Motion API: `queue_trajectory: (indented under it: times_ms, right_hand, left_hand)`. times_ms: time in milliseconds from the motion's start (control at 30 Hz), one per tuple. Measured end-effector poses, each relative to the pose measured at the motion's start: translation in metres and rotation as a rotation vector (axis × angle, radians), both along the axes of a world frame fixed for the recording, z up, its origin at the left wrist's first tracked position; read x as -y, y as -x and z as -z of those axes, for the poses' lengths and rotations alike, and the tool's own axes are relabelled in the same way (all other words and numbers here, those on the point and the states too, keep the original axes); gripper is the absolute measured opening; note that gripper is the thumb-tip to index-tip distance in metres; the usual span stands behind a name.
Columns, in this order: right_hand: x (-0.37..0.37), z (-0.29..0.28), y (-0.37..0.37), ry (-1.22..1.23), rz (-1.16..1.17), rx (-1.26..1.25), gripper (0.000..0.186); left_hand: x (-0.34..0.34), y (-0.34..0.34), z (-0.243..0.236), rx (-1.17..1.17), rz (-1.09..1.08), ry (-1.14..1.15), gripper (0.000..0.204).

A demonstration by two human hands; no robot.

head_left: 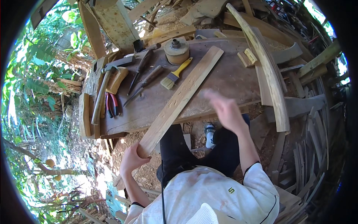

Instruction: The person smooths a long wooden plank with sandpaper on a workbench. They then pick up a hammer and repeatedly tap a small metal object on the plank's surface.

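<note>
A long flat wooden plank (pixel 182 95) lies slantwise across the workbench, its near end jutting past the bench's front edge. My left hand (pixel 135 158) is closed around that near end. To the right of the plank, my right hand (pixel 225 110) hovers with fingers stretched out, blurred by motion, and no object shows in it. A paintbrush (pixel 176 73) with a yellow handle rests just left of the plank. Beside it are two chisel-like tools with wooden handles, the nearer chisel (pixel 143 85) and the farther one (pixel 140 71).
On the workbench (pixel 238 84) stand a round wooden block (pixel 177 51) with a knob, a hammer (pixel 101 91), red-handled pliers (pixel 112 104) and small wood pieces (pixel 247 58). A long curved pole (pixel 264 67) leans at the right. Scrap wood (pixel 309 149) piles up beyond it.
</note>
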State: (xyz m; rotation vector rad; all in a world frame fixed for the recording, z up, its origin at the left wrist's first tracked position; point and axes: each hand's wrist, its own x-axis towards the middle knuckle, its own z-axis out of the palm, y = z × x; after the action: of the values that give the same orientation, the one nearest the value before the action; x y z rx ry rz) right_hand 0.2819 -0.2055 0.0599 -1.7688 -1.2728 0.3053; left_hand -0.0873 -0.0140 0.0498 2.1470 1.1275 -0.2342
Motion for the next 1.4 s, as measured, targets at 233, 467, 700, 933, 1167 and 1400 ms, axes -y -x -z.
queue_trajectory:
  times_ms: [233,467,700,933,1167,1400]
  right_hand:
    - [0.005,0.016,0.026,0.168,-0.309,0.030,0.036]
    - [-0.054,0.028,0.010,0.050,-0.011,0.244,0.038]
    - [-0.071,0.047,0.071,-0.020,-0.500,0.283,0.036]
    - [-0.079,0.045,-0.005,0.024,0.055,0.429,0.034]
    - [-0.076,0.064,0.100,-0.184,-0.338,0.431,0.035]
    - [-0.091,0.060,0.010,0.003,0.117,0.416,0.032]
  left_hand:
    - [0.002,-0.008,-0.004,0.021,0.027,-0.056,0.067]
    - [0.011,-0.040,0.001,0.061,0.098,-0.047,0.080]
    - [0.010,-0.029,0.007,0.120,0.073,-0.130,0.093]
    - [0.022,0.029,-0.003,-0.011,-0.063,-0.106,0.079]
    - [0.044,0.022,-0.003,-0.010,-0.098,-0.058,0.058]
    - [0.043,-0.020,0.003,0.089,-0.094,-0.131,0.065]
